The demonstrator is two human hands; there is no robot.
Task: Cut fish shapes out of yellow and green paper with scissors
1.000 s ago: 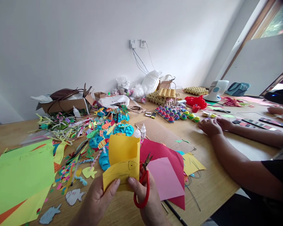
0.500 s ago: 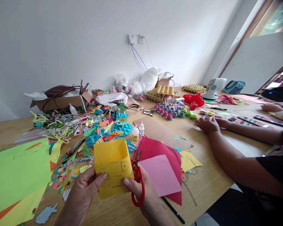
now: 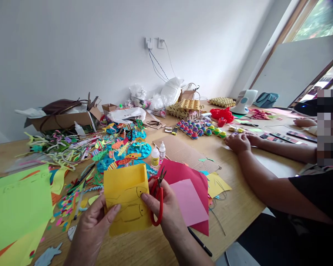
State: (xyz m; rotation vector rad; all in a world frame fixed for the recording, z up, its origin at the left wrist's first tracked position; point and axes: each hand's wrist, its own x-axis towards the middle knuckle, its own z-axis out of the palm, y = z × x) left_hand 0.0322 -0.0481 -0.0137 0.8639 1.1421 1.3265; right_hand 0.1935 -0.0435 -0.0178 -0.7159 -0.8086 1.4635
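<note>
A folded sheet of yellow paper [image 3: 127,218] is held up between my two hands, with two fish outlines and their eyes drawn on it in dark line. My left hand [image 3: 93,225] pinches its left edge, thumb in front. With its thumb on the right edge, my right hand [image 3: 169,210] grips the paper too. Red-handled scissors [image 3: 160,207] hang in that same hand, blades pointing up. Behind them lie a crimson sheet [image 3: 172,168] and a pink sheet [image 3: 188,203]. A black pen [image 3: 201,242] rests by my right wrist.
Two glue bottles [image 3: 155,156] stand behind the paper. Green sheets [image 3: 16,210], paper scraps and decorated paper fish [image 3: 124,149] spread leftward. Painted egg cartons [image 3: 194,129] sit farther back. At the right, another person's forearms [image 3: 255,171] rest on the table.
My right thumb has moved up the paper's right edge, uncovering the lower fish's eye. The scissors have shifted slightly in my hand. The whole view has swung a little to the right.
</note>
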